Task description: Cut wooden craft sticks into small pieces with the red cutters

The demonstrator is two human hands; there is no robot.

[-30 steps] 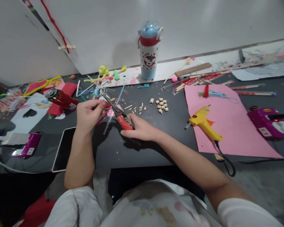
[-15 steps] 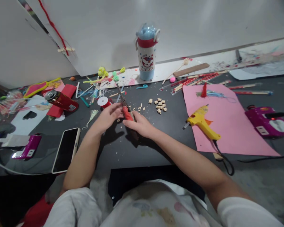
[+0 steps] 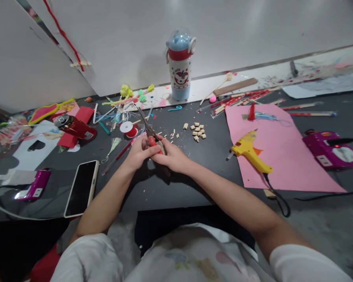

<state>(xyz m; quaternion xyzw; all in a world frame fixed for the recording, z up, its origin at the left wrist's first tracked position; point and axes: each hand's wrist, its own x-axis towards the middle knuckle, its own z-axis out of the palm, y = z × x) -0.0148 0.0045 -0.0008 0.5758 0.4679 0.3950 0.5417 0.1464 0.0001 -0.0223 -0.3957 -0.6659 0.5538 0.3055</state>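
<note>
My right hand (image 3: 175,156) is closed around the red handles of a pair of scissors (image 3: 147,126), whose long metal blades point away to the upper left. Pressed against the same handles is my left hand (image 3: 139,153), its thumb lying over the red grip. Just beyond my left hand stands a white-ended spool of red thread (image 3: 130,129). Short cut bits of wooden stick (image 3: 173,135) lie right of the blades. Further right is a cluster of small bundled stick pieces (image 3: 199,131). Part of the handles is hidden by my fingers.
A blue and white bottle (image 3: 180,70) stands at the back. On the right, a yellow glue gun (image 3: 251,150) rests on pink paper (image 3: 294,164). To the left are a phone (image 3: 81,188), a red can (image 3: 75,127) and a pale tassel (image 3: 113,147).
My left hand came down from the blade tips to the handles and closed on them. The spool and tassel came into view. The scissors dipped, then their blades turned back leftward.
</note>
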